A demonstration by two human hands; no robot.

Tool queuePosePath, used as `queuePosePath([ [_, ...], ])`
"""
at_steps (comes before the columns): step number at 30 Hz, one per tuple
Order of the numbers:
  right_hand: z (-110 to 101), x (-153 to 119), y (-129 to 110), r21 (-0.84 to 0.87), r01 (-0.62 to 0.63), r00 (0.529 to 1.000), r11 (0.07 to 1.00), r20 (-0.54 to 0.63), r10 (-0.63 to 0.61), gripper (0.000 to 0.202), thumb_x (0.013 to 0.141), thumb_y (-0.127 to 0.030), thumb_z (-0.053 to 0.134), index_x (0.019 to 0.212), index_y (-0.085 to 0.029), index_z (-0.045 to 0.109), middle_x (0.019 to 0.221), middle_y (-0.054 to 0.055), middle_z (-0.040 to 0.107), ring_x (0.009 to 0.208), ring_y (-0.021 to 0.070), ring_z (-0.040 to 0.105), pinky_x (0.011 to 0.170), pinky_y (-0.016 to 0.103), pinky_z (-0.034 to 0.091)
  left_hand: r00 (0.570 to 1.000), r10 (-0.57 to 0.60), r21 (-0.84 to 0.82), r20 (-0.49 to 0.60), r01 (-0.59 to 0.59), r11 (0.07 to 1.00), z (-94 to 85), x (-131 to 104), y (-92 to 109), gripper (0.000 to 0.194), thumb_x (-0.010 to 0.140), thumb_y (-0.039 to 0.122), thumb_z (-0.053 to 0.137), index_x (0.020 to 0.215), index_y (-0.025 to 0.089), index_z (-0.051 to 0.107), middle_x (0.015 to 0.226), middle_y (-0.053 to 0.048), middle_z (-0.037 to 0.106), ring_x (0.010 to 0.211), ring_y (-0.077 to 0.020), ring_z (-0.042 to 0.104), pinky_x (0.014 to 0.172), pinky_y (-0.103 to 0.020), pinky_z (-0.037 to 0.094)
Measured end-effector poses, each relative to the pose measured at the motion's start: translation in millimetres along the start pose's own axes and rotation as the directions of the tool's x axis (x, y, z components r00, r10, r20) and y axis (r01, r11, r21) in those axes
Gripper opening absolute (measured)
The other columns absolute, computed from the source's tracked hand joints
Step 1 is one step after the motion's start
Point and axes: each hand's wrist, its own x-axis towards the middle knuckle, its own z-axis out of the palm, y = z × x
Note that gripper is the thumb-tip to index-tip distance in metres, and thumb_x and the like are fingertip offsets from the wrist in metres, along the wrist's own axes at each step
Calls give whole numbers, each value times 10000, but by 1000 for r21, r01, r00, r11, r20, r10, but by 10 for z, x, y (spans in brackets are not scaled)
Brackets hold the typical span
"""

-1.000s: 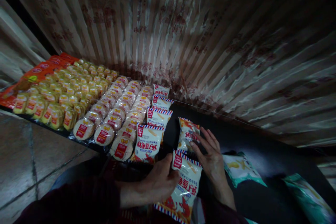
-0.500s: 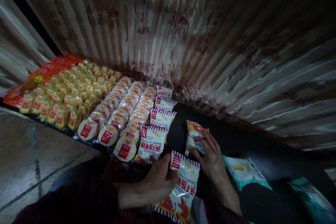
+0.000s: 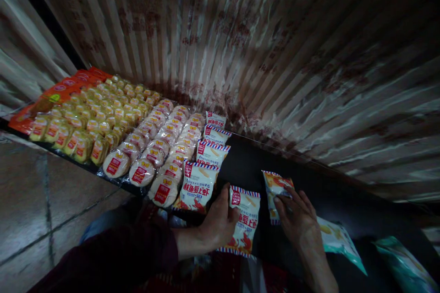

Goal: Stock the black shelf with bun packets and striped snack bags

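Observation:
My left hand [image 3: 218, 223] grips the left edge of a white snack bag [image 3: 250, 226] with red lettering and striped ends, at the near side of the black shelf. To its right, my right hand [image 3: 299, 219] has thumb and fingers closed on a smaller-looking orange and white snack bag [image 3: 274, 188], partly covered by the fingers. Left of my left hand, a front bag [image 3: 198, 187] of the same white kind leans at the head of a row of similar bags [image 3: 210, 152].
Rows of wrapped round crackers [image 3: 141, 172], yellow wrapped snacks [image 3: 80, 147] and orange packets [image 3: 51, 96] fill the shelf's left. Green-edged bags [image 3: 338, 238] lie right on the black surface [image 3: 309, 182]. A pleated curtain [image 3: 220, 32] hangs behind; tiled floor [image 3: 27, 219] shows lower left.
My right hand and the orange and white bag have shifted right, away from the row. My left hand has lifted the white bag slightly upward and farther onto the shelf side.

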Motion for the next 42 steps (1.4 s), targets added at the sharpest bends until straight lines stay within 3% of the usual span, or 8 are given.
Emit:
queuePosePath([
  [4, -68, 111, -348, 119, 30, 998, 992, 60, -37, 442, 911, -526, 483, 996, -160, 715, 1274, 170, 627, 1356, 331, 423, 1054, 559, 425, 999, 35, -27, -7, -35, 999, 52, 54, -83, 722, 876, 213, 441, 1513, 27, 156, 1484, -190, 418, 1380, -260, 394, 1157, -392, 307],
  [9, 2, 179, -683, 230, 18, 977, 973, 202, -66, 433, 921, -497, 493, 1133, -172, 684, 1323, 161, 601, 1294, 318, 507, 1016, 536, 481, 996, 77, -2, -40, -77, 997, 79, 60, -156, 681, 882, 227, 429, 1498, 26, 218, 1496, -196, 396, 1387, -276, 383, 1166, -441, 299],
  [17, 213, 105, -595, 188, -15, 970, 982, 241, -32, 523, 934, -548, 421, 1160, -146, 666, 1205, 172, 670, 1109, 295, 647, 925, 485, 558, 983, 183, 68, -30, -181, 981, 71, 3, -227, 752, 859, 205, 469, 1518, 43, 144, 1581, -187, 197, 1464, -278, 203, 1204, -438, 234],
  [23, 211, 153, -644, 180, -11, 973, 984, 231, -32, 521, 935, -543, 427, 1157, -133, 661, 1165, 170, 691, 1105, 294, 649, 922, 482, 560, 940, 336, 248, 58, -340, 907, 39, -89, -288, 816, 850, 148, 459, 1537, 109, 21, 1603, -162, -32, 1477, -293, -28, 1201, -542, 164],
  [27, 232, 169, -659, 185, 24, 981, 982, 183, -58, 511, 940, -525, 426, 1117, -115, 674, 1128, 183, 701, 1077, 298, 660, 903, 483, 567, 902, 389, 470, 189, -431, 770, -6, -238, -236, 830, 833, 238, 552, 1531, 135, 115, 1588, -153, -136, 1453, -347, -145, 1172, -626, 108],
  [31, 252, 181, -645, 187, 30, 982, 982, 177, -64, 476, 944, -504, 432, 1111, -127, 671, 1118, 174, 705, 1068, 296, 663, 906, 490, 562, 809, 481, 591, 339, -580, 560, -50, -353, -316, 718, 900, 414, 504, 1502, 142, 222, 1609, -139, -31, 1479, -326, -63, 1179, -597, 112],
  [36, 263, 216, -651, 189, 15, 983, 982, 178, -49, 475, 941, -518, 432, 1111, -141, 665, 1132, 162, 699, 1081, 286, 658, 922, 472, 558, 771, 529, 733, 355, -581, 355, -48, -311, -483, 582, 959, 309, 426, 1484, 123, 256, 1586, -168, 193, 1486, -294, 82, 1178, -467, 224],
  [42, 296, 258, -655, 189, 28, 983, 982, 171, -61, 496, 941, -534, 415, 1084, -132, 668, 1121, 168, 699, 1060, 288, 665, 904, 468, 561, 659, 660, 796, 361, -586, 150, -103, -202, -337, 428, 978, 197, 388, 1383, 62, 416, 1465, -185, 439, 1430, -304, 290, 1184, -434, 233],
])
